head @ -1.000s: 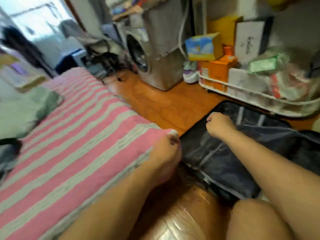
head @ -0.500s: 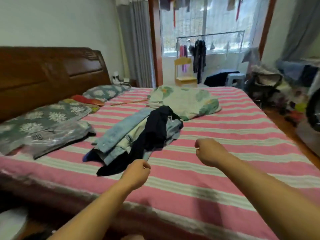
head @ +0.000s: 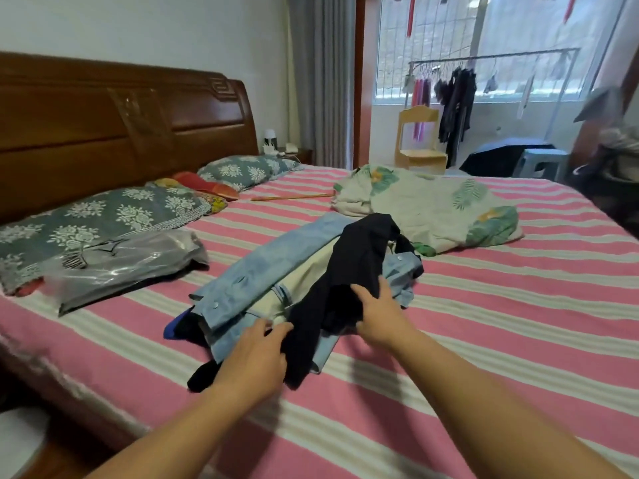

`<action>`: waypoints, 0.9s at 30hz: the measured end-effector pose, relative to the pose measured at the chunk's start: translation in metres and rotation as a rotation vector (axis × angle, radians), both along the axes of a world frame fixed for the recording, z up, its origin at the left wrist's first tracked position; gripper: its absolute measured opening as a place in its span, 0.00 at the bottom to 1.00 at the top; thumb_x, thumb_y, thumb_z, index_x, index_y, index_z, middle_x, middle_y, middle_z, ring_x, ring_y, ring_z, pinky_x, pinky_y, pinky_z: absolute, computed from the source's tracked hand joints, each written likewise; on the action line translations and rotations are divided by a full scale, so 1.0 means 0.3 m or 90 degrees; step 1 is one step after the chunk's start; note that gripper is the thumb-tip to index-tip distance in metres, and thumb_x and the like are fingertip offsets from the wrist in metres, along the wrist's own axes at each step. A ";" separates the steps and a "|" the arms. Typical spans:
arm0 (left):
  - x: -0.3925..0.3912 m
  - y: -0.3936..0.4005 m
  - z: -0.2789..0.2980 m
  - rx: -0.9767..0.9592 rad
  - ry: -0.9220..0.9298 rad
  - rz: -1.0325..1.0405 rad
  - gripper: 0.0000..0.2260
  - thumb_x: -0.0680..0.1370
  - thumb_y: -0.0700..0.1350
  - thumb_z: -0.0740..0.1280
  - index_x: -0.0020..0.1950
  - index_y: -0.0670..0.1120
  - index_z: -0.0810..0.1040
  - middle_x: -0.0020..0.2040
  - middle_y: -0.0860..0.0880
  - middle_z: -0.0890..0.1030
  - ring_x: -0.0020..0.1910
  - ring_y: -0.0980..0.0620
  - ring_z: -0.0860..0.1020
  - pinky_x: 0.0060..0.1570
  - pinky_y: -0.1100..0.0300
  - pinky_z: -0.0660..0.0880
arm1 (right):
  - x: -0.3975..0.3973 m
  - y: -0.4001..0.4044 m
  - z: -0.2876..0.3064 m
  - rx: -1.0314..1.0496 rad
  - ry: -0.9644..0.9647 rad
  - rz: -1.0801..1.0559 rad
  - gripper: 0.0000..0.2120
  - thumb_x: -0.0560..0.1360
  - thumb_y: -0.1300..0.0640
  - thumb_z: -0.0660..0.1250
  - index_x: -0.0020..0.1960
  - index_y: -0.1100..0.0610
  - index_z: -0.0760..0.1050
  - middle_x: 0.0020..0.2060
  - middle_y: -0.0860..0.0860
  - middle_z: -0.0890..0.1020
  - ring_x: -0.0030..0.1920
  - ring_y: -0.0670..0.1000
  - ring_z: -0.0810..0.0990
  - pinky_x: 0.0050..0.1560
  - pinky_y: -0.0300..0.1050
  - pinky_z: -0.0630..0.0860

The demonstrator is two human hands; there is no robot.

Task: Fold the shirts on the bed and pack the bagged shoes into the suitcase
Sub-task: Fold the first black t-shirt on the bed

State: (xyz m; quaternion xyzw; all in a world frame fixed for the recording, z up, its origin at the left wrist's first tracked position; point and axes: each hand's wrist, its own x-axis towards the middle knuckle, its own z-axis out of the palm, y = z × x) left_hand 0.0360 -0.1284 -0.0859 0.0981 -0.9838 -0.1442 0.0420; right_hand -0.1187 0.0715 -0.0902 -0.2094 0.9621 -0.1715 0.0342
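Observation:
A pile of shirts lies in the middle of the pink striped bed [head: 484,340]: a light blue denim shirt [head: 249,281], a cream one [head: 304,281] and a dark navy shirt [head: 359,257] draped on top. My right hand [head: 378,312] grips a bunch of the dark navy shirt between thumb and fingers. Its near edge is touched by the extended fingers of my left hand [head: 256,357], which also lie on the denim. The bagged shoes [head: 121,264], in a clear grey plastic bag, lie left of the pile near the pillows. The suitcase is out of view.
A folded floral quilt [head: 432,209] lies behind the pile. Two patterned pillows [head: 103,216] rest against the wooden headboard [head: 121,126]. A thin stick [head: 294,197] lies on the bed. Beyond the bed stand a small yellow chair [head: 420,140] and a clothes rack [head: 456,98].
The view swung from the suitcase on the floor to the bed. Both hands moved forward from loose fists above the bed onto the shirt pile; the right one took hold of the dark shirt.

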 end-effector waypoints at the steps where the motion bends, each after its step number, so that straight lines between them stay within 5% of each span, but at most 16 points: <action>1: -0.046 -0.014 -0.006 -0.044 0.001 -0.027 0.28 0.80 0.43 0.60 0.80 0.56 0.61 0.78 0.46 0.59 0.76 0.44 0.61 0.70 0.48 0.68 | -0.042 -0.029 -0.015 0.048 0.056 0.015 0.31 0.75 0.59 0.67 0.75 0.42 0.64 0.80 0.57 0.37 0.78 0.67 0.53 0.71 0.60 0.67; 4: -0.182 -0.078 -0.042 -0.177 -0.039 -0.076 0.35 0.79 0.44 0.59 0.82 0.60 0.48 0.82 0.45 0.45 0.80 0.39 0.47 0.76 0.42 0.60 | -0.149 -0.069 -0.050 0.145 0.170 0.080 0.13 0.79 0.54 0.62 0.61 0.48 0.78 0.81 0.53 0.40 0.80 0.65 0.42 0.74 0.64 0.60; 6: -0.245 -0.103 -0.068 -0.226 -0.064 -0.082 0.34 0.80 0.47 0.58 0.82 0.60 0.45 0.83 0.46 0.41 0.80 0.37 0.45 0.76 0.39 0.57 | -0.193 -0.053 -0.048 0.093 0.216 0.091 0.16 0.81 0.53 0.55 0.54 0.56 0.81 0.77 0.56 0.64 0.78 0.63 0.57 0.72 0.62 0.61; 8: -0.274 -0.102 -0.084 -0.231 -0.076 -0.046 0.32 0.81 0.52 0.58 0.82 0.57 0.46 0.83 0.46 0.41 0.80 0.37 0.44 0.77 0.39 0.54 | -0.196 0.003 -0.007 -0.141 0.214 0.002 0.20 0.81 0.56 0.52 0.45 0.64 0.79 0.55 0.61 0.81 0.60 0.63 0.77 0.55 0.55 0.70; 10: -0.272 -0.069 -0.093 -0.213 -0.083 0.012 0.31 0.82 0.57 0.58 0.82 0.54 0.49 0.83 0.45 0.42 0.80 0.37 0.44 0.77 0.38 0.53 | -0.189 0.125 0.038 -0.375 0.154 -0.176 0.18 0.83 0.61 0.54 0.43 0.65 0.79 0.46 0.61 0.81 0.49 0.62 0.78 0.48 0.55 0.70; 15: -0.189 0.166 -0.078 -0.146 -0.060 0.009 0.36 0.81 0.63 0.58 0.83 0.52 0.47 0.83 0.42 0.45 0.81 0.38 0.44 0.78 0.41 0.51 | -0.110 0.616 0.168 -0.904 0.049 -0.566 0.14 0.77 0.63 0.62 0.36 0.53 0.79 0.59 0.58 0.82 0.56 0.59 0.80 0.61 0.59 0.77; 22: 0.063 0.824 -0.095 0.097 -0.119 -0.101 0.45 0.77 0.67 0.65 0.82 0.58 0.39 0.83 0.47 0.43 0.82 0.42 0.45 0.78 0.43 0.54 | 0.288 1.163 0.326 -1.031 0.103 -0.683 0.06 0.71 0.60 0.66 0.41 0.56 0.82 0.44 0.54 0.83 0.43 0.56 0.81 0.37 0.43 0.76; 27: 0.209 1.163 -0.154 0.038 -0.157 -0.193 0.44 0.76 0.66 0.66 0.83 0.59 0.42 0.83 0.49 0.45 0.82 0.42 0.48 0.77 0.41 0.55 | 0.624 1.495 0.351 -0.971 0.368 -0.818 0.14 0.74 0.59 0.54 0.41 0.51 0.77 0.49 0.53 0.79 0.49 0.55 0.78 0.51 0.46 0.76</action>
